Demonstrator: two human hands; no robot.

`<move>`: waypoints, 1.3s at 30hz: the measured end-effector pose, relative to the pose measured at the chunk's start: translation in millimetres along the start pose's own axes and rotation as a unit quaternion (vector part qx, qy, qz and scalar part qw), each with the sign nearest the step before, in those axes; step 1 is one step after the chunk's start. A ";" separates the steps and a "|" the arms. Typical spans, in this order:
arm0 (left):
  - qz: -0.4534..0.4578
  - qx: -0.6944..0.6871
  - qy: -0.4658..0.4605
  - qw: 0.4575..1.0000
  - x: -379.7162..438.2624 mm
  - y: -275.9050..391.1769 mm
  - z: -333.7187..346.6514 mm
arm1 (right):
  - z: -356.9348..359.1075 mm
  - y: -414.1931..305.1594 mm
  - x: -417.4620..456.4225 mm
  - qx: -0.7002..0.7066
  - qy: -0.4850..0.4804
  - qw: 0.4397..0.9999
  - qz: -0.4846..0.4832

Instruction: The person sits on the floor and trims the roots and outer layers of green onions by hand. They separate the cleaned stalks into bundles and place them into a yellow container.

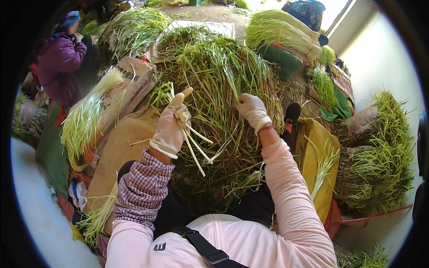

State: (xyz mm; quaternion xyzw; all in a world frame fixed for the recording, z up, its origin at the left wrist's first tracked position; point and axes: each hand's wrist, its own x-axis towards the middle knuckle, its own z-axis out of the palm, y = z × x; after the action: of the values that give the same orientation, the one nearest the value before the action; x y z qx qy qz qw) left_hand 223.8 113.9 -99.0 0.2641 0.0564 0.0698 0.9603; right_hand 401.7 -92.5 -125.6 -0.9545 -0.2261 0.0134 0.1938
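Observation:
My left hand (172,124), in a pale thin glove, is closed around a few leafy stalks (197,145); their white ends point down to the right and green leaves stick out behind the fingers. My right hand (253,112), gloved too, is at the right part of a big heap of long green leaves and stalks (214,67). Its fingers are bent and pinch some green leaves at the heap. A bundle of pale yellow-green stalks (92,107) lies on a printed sack to the left.
A person in a purple jacket (60,63) sits at the upper left. A large tied bundle (285,30) lies at the upper right. Stacked bundles (378,157) stand by the right wall. A yellow sack (311,157) with a few stalks and a red long-handled tool (335,219) lie nearer.

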 end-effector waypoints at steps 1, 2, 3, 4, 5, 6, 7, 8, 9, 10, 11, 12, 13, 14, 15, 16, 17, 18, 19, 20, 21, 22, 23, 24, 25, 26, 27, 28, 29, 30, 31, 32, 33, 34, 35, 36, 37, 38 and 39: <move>-0.015 0.005 0.001 1.000 1.3 -0.4 0.5 | -14.1 -0.8 -12.4 0.051 0.031 0.998 -0.017; -0.023 0.010 0.003 1.000 1.3 -1.5 1.0 | -32.2 -1.6 -23.5 0.197 0.026 0.980 -0.025; -0.017 0.024 -0.011 1.000 1.8 -2.9 1.6 | -47.3 -3.4 -35.2 0.325 0.011 0.946 0.001; -0.019 0.037 -0.013 0.999 1.6 -3.9 2.2 | -61.4 -2.1 -51.2 0.427 0.028 0.903 -0.032; -0.026 0.049 -0.017 0.998 0.7 -6.1 3.1 | -72.6 1.2 -69.8 0.520 0.036 0.851 -0.067; -0.025 0.048 -0.056 0.997 0.3 -6.9 4.2 | -75.4 0.5 -84.6 0.577 0.074 0.811 -0.061; -0.033 0.052 -0.060 0.996 -0.7 -8.9 5.9 | -69.6 -3.0 -96.0 0.587 0.055 0.807 -0.045; -0.038 0.051 -0.067 0.996 -1.6 -10.1 7.7 | -59.8 -6.5 -105.3 0.603 0.051 0.794 -0.055; -0.040 0.045 -0.077 0.995 -3.2 -11.9 9.8 | -48.4 -9.8 -111.7 0.620 0.038 0.781 -0.067; -0.045 0.068 -0.071 0.994 -4.6 -13.3 11.9 | -39.2 -9.7 -117.2 0.579 -0.058 0.813 -0.004; -0.048 0.086 -0.070 0.993 -6.1 -15.0 14.0 | -26.3 -13.7 -119.8 0.580 -0.049 0.813 0.015; -0.049 0.104 -0.069 0.991 -7.4 -16.4 15.8 | -23.1 -8.9 -127.4 0.610 -0.071 0.789 0.006; -0.053 0.120 -0.065 0.989 -8.3 -18.8 17.2 | -19.7 -5.7 -135.9 0.622 -0.094 0.775 0.050; -0.072 0.142 -0.029 0.987 -9.5 -20.9 18.0 | -16.6 -4.2 -140.6 0.638 -0.107 0.762 0.036; -0.083 0.137 -0.056 0.985 -8.9 -23.6 18.5 | -14.9 -2.7 -145.6 0.642 -0.109 0.758 0.047; -0.094 0.174 -0.062 0.978 -7.9 -27.0 18.7 | -13.7 -2.5 -149.2 0.644 -0.100 0.756 0.062; -0.103 0.213 -0.042 0.971 -6.3 -30.4 18.7 | -13.3 -2.2 -153.0 0.640 -0.111 0.758 0.058; -0.099 0.229 -0.041 0.968 -3.5 -34.2 18.6 | -12.8 -2.5 -156.7 0.640 -0.103 0.758 0.072; -0.091 0.238 -0.042 0.966 -0.3 -38.5 18.7 | -10.7 -4.3 -159.2 0.649 -0.106 0.751 0.061; -0.084 0.247 -0.041 0.964 0.2 -42.1 18.1 | -9.2 -4.7 -162.1 0.632 -0.097 0.766 0.076; -0.082 0.253 -0.038 0.963 -0.6 -45.7 17.5 | -5.9 -6.5 -164.3 0.624 -0.102 0.772 0.065; -0.095 0.272 -0.051 0.956 0.3 -48.0 17.3 | -3.1 -7.1 -166.3 0.621 -0.101 0.776 0.048; -0.113 0.292 -0.067 0.947 -0.3 -50.2 17.0 | 0.3 -7.8 -168.4 0.621 -0.092 0.778 0.041; -0.118 0.312 -0.065 0.940 -1.5 -52.7 17.0 | 3.8 -8.5 -170.3 0.624 -0.078 0.777 0.027; -0.124 0.332 -0.062 0.933 -3.7 -54.6 16.8 | 7.1 -9.0 -172.2 0.629 -0.065 0.774 0.005; -0.132 0.348 -0.068 0.926 -5.3 -56.4 17.1 | 9.6 -9.5 -174.0 0.622 -0.064 0.780 0.011; -0.138 0.349 -0.060 0.925 -7.0 -57.8 17.2 | 12.2 -10.4 -174.7 0.591 -0.070 0.804 -0.010; -0.146 0.346 -0.062 0.925 -8.6 -59.3 17.5 | 13.9 -11.6 -175.3 0.562 -0.060 0.824 -0.033; -0.154 0.343 -0.064 0.924 -9.2 -60.5 17.9 | 16.2 -14.0 -174.2 0.533 -0.049 0.843 -0.057; -0.146 0.350 -0.077 0.922 -10.4 -62.1 18.2 | 16.7 -15.4 -172.6 0.490 -0.087 0.867 -0.031; -0.155 0.369 -0.063 0.914 -10.4 -63.4 18.6 | 18.4 -18.8 -170.3 0.504 -0.055 0.860 -0.054; -0.157 0.380 -0.065 0.909 -10.8 -65.0 19.0 | 18.7 -21.0 -166.0 0.515 -0.036 0.853 -0.074; -0.161 0.390 -0.066 0.904 -10.8 -65.9 19.6 | 19.7 -24.5 -162.7 0.523 -0.022 0.848 -0.085; -0.152 0.387 -0.064 0.907 -10.7 -67.1 20.4 | 19.7 -26.8 -158.7 0.585 -0.051 0.809 -0.036; -0.144 0.385 -0.062 0.910 -10.8 -67.3 21.3 | 19.8 -29.2 -156.1 0.603 -0.062 0.795 -0.009; -0.135 0.382 -0.060 0.912 -10.8 -67.3 22.5 | 20.2 -31.3 -154.5 0.621 -0.066 0.780 0.019; -0.122 0.375 -0.063 0.917 -11.2 -66.5 23.7 | 19.8 -31.6 -152.5 0.641 -0.062 0.764 0.044; -0.095 0.430 -0.054 0.896 -11.6 -64.8 24.8 | 20.5 -32.1 -154.0 0.664 -0.048 0.745 0.047; -0.090 0.414 -0.047 0.905 -12.1 -62.9 25.7 | 21.2 -30.4 -155.8 0.671 -0.045 0.736 0.071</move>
State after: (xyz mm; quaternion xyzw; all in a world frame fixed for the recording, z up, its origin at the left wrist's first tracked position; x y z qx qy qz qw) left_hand 222.1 45.5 -108.6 0.6349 0.0585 -0.0587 0.7681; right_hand 246.5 -127.8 -143.4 -0.5882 -0.0981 0.2187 0.7724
